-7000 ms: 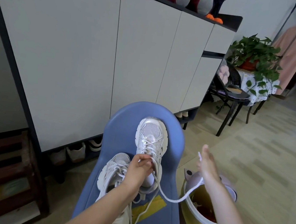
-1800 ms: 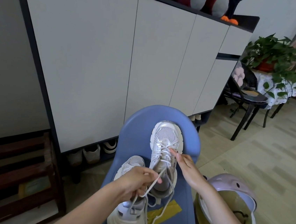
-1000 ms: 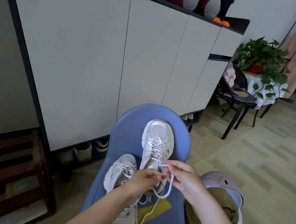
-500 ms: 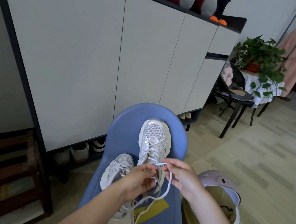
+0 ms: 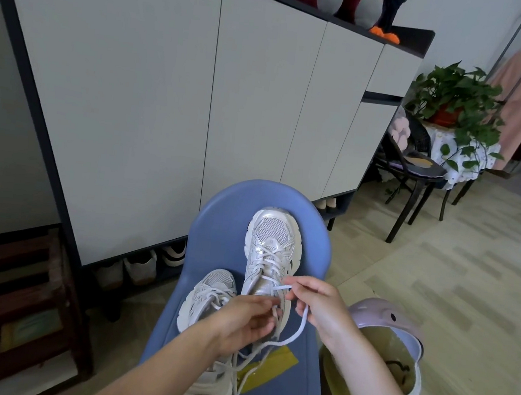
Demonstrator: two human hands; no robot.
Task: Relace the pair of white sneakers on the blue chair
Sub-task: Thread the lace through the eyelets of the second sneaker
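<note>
Threading the upper eyelets of the far sneaker (image 5: 271, 253), a person works over a blue chair (image 5: 218, 222) on which the pair of white sneakers rests; the near sneaker (image 5: 207, 294) lies just beside the first, closer to the camera and partly hidden under the left forearm. Seconds earlier the right hand (image 5: 318, 306) was flung well out to the side, drawing a long run of lace (image 5: 302, 322) through; it has since come back in and now pinches the lace end between thumb and forefinger just beside the shoe's tongue, the slack dropping in a loop below the hand. That return suggests one crossing has been pulled through and the next eyelet is being lined up, with the far sneaker laced most of the way to the top. The left hand (image 5: 246, 321) sits at the shoe's collar with fingers curled; its grip appears closed around the other lace strand and the shoe's edge, though exactly what the fingers pinch cannot be made out. Loose lace trails down over a yellow patch (image 5: 270, 364) on the seat. The near sneaker's laces look loose, so by this judgement the pair is only partly done. A lidded bin (image 5: 384, 319) stands on the floor just right of the chair, and a white cabinet (image 5: 167, 91) rises behind.
</note>
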